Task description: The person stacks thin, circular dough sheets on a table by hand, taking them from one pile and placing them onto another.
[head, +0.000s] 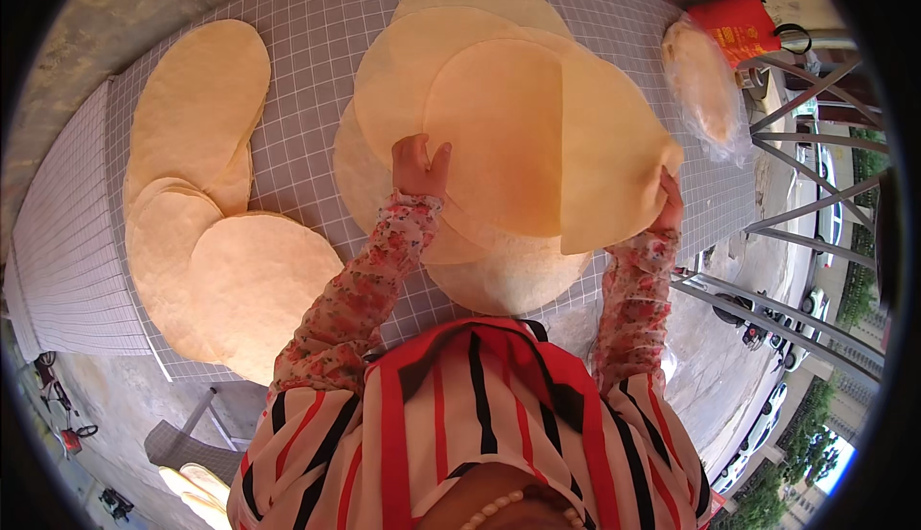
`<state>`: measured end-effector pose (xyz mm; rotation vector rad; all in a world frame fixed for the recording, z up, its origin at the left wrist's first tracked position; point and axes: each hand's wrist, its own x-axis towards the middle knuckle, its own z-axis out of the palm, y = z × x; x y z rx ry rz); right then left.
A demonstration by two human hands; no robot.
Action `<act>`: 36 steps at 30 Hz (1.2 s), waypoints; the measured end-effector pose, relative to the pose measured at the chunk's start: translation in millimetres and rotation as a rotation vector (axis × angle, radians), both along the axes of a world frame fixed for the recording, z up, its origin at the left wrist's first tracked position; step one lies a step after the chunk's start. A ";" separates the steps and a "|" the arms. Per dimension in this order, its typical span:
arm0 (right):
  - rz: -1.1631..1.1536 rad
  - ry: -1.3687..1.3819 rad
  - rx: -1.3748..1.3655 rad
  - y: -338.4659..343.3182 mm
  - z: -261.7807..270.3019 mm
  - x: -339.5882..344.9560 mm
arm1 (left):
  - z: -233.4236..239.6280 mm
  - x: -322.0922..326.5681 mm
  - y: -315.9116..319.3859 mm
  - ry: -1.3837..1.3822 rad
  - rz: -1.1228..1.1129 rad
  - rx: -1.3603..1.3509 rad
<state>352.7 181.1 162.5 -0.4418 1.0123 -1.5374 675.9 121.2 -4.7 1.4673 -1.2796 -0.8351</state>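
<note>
Thin, round tan flatbread sheets [496, 134] lie overlapping on a grey checked tablecloth in front of me. On their right side is a half-round piece [604, 156] with a straight left edge, apparently a folded sheet. My right hand [671, 203] pinches its outer right edge, which is raised and bent; some fingers are hidden beneath. My left hand [421, 164] is over the left margin of the round sheets, thumb apart from curled fingers, holding nothing. Whether it presses on them is hard to tell.
More stacked flatbread sheets [194, 120] spread over the left of the checked tablecloth [309, 98]. At the right stand a clear plastic bag of flatbread [701, 84] and a red bag [734, 26]. A metal frame [813, 185] rises past the table's right edge.
</note>
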 end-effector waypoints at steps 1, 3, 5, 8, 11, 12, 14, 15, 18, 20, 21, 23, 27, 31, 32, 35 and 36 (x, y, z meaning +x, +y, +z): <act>-0.095 0.022 0.054 19.4 17.2 -44.5 | -4.9 0.5 -7.3 -0.020 -0.013 0.058; -0.127 0.025 -0.030 32.5 68.6 -58.1 | -12.1 3.5 -18.6 -0.032 -0.018 0.146; -0.116 0.079 0.090 19.0 95.3 -52.1 | -16.7 5.8 -25.6 -0.013 -0.023 0.202; 0.075 0.243 -0.042 -15.6 66.5 -59.2 | -24.7 4.4 -35.2 0.228 0.003 0.373; 0.225 0.379 0.111 -62.1 5.3 31.2 | 21.1 -8.8 -35.8 0.559 0.060 0.620; 0.318 0.432 0.177 -75.8 -13.6 65.2 | 16.6 -3.9 -34.6 0.565 0.035 0.609; 0.408 0.732 0.123 -94.3 -74.1 105.4 | 1.0 -6.4 -32.3 0.581 -0.043 0.588; 0.426 0.962 0.069 -100.8 -89.9 129.4 | -2.2 -5.0 -31.4 0.507 -0.083 0.555; 0.382 1.115 0.019 -106.6 -110.3 173.6 | -1.4 -8.1 -26.6 0.319 -0.178 0.421; 0.442 0.972 0.099 -109.3 -111.8 175.8 | 4.1 -19.6 -21.5 0.232 -0.180 0.287; 0.486 0.832 0.161 -109.7 -113.4 173.7 | 10.7 -25.1 -16.7 0.158 -0.178 0.197; 0.487 0.669 0.202 -103.6 -115.4 167.2 | 29.6 -38.0 -7.5 0.008 -0.184 0.020; 0.357 0.490 0.169 -89.0 -139.5 142.1 | 23.9 -49.7 1.4 0.000 -0.304 0.029; 0.275 0.181 0.221 -65.9 -143.8 119.4 | 26.2 -36.6 1.5 -0.245 -0.046 -0.056; 0.259 0.120 0.218 -62.9 -144.1 117.0 | 23.8 -33.6 -0.1 -0.368 0.020 -0.027; 0.193 -0.136 0.139 -56.0 -140.3 90.3 | 25.9 -33.6 -11.5 -0.664 -0.082 0.197; 0.177 -0.233 0.105 -53.2 -137.8 76.6 | 22.2 -32.7 -14.8 -0.808 -0.156 0.178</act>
